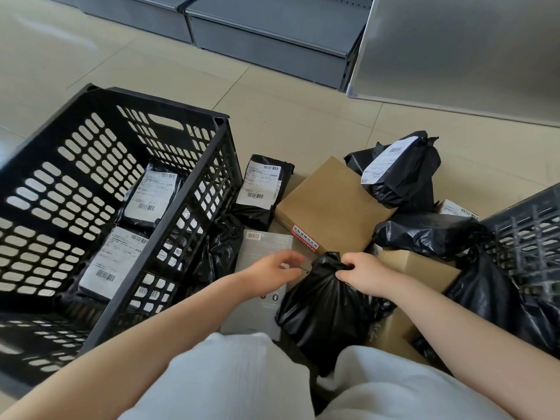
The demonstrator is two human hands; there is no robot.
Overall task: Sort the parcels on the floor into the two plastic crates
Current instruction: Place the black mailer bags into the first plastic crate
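Head view. White-trousered knees (230,377) are filling the bottom edge, nearest the lens, with both bare forearms reaching out over them.

Right hand (362,275): fingers are curling round the bunched neck of a black poly-bag parcel (324,310) and gripping it; the bag is glossy, creased, showing no label, and is standing just ahead of the knees, partly covering a grey flat box (263,268).

Left hand (269,269): fingers are lying loosely bent and holding nothing, hovering over the grey flat box, just beside the bag's neck.

Left crate (100,207): black, slotted walls, sitting on the floor to the left; two black labelled parcels (151,195) are lying inside it.

Right crate (527,234): black lattice wall, only partly showing at the right edge.

Between the crates, on the beige tiled floor (272,95), loose parcels are crowding together: a black mailer with white label (262,189) beside the left crate, a brown cardboard box (330,207) with a red sticker, a labelled black bag (400,168) leaning on it, and another black bag (424,234) nearer the right crate.

Grey metal shelving (266,40) is standing behind.
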